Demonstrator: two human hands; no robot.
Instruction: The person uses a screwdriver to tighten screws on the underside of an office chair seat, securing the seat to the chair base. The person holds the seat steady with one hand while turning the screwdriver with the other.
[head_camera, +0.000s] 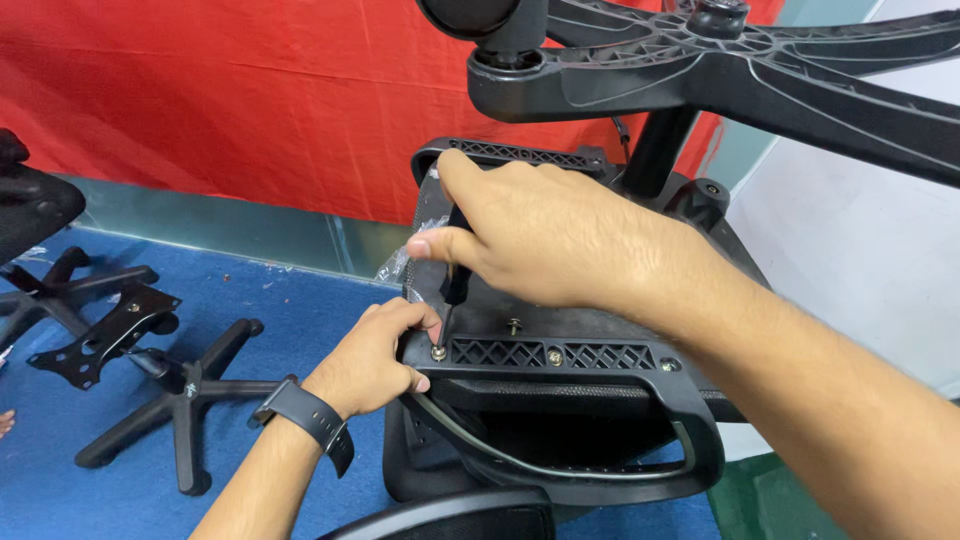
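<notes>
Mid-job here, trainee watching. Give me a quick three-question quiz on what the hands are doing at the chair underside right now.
1. True or false: the right hand holds a dark-handled screwdriver with its tip down at a screw on the black chair frame.
2. What does the left hand do? A) rests on the blue floor B) grips the corner of the frame beside that screw C) holds the star base overhead
3. Fill in: on the left wrist sits a black ____.

Key: 1 true. 2 B. 3 watch; the loose five-arm chair base lies untouched on the blue carpet.
</notes>
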